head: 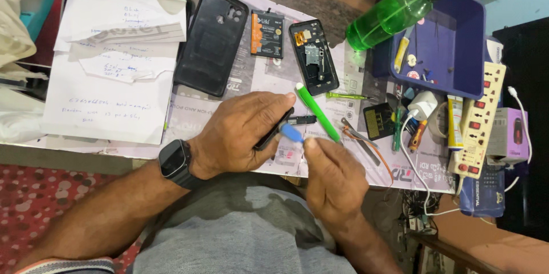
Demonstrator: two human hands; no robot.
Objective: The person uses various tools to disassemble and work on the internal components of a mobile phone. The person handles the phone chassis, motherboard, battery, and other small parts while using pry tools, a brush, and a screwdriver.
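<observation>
Two hands over a phone-repair bench, small dark part held between them.

Papers (pixel 106 62) far left, then black case (pixel 213 39), battery (pixel 267 34), opened phone (pixel 314 56). Left hand (pixel 243 134) pinches a slim black part (pixel 280 128), long axis running up-right toward the phone. Right hand (pixel 331 174) grips a green tool (pixel 316 111) with blue end (pixel 291 132); that end touches the part, just beside the left fingers. Green bottle (pixel 394 14), blue bin (pixel 457 51), power strip (pixel 477 119) at right.
</observation>
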